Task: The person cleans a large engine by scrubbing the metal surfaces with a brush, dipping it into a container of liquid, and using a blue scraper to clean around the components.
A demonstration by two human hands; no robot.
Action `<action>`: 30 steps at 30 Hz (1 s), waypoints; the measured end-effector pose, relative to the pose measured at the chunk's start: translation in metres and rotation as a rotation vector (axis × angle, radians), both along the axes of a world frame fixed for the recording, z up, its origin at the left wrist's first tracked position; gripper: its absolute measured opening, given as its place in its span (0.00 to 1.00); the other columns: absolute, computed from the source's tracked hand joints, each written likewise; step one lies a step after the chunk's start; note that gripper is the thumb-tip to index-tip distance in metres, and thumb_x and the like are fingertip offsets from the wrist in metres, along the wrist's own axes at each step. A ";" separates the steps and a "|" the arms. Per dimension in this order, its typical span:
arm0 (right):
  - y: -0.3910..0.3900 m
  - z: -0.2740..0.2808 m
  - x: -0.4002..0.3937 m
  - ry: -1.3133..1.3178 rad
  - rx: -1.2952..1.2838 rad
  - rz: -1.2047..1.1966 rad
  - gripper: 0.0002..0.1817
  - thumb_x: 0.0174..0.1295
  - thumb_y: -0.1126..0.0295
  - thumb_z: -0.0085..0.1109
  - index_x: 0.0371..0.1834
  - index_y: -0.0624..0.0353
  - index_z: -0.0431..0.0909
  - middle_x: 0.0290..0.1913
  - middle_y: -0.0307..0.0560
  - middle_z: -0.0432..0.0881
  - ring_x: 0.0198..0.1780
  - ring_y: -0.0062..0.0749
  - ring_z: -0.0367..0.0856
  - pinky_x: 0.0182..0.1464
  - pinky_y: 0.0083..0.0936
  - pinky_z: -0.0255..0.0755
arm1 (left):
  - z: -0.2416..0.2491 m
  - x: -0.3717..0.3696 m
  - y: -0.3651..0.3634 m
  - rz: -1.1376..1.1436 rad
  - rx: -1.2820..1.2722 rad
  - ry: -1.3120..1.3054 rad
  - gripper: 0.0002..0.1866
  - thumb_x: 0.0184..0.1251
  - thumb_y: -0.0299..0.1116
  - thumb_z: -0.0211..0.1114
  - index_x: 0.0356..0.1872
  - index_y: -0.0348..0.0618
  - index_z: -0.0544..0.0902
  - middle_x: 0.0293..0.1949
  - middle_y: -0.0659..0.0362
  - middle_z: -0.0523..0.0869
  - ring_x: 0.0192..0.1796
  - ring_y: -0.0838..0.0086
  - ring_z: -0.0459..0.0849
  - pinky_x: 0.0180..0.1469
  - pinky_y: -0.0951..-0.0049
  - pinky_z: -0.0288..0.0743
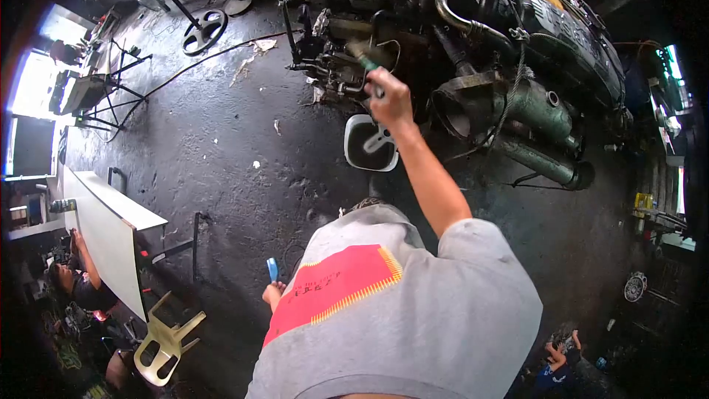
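The right hand (389, 100), at the upper middle of the frame, is closed around a green-handled brush (366, 63), its tan head blurred just beside dark metal linkage parts (317, 66). Below the hand sits a whitish bucket (348, 146). Lower down, left of centre, the left hand (274, 294) grips a blue object (272, 269), too small to identify. A large engine (546, 15) fills the upper right; a beige plastic chair (157, 343) lies tipped at lower left.
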State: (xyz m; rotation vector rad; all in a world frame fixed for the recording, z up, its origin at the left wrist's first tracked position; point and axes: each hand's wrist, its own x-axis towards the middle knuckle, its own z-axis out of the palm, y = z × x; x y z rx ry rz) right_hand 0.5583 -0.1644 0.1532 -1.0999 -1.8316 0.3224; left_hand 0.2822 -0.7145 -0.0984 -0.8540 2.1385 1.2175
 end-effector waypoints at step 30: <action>-0.212 -0.177 0.123 -0.195 -0.988 -0.681 0.09 0.43 0.66 0.61 0.30 0.51 0.78 0.33 0.46 0.80 0.37 0.41 0.78 0.38 0.32 0.70 | -0.051 -0.056 -0.051 -0.786 -0.657 -0.017 0.14 0.49 0.35 0.59 0.32 0.32 0.79 0.27 0.53 0.81 0.33 0.63 0.79 0.40 0.67 0.69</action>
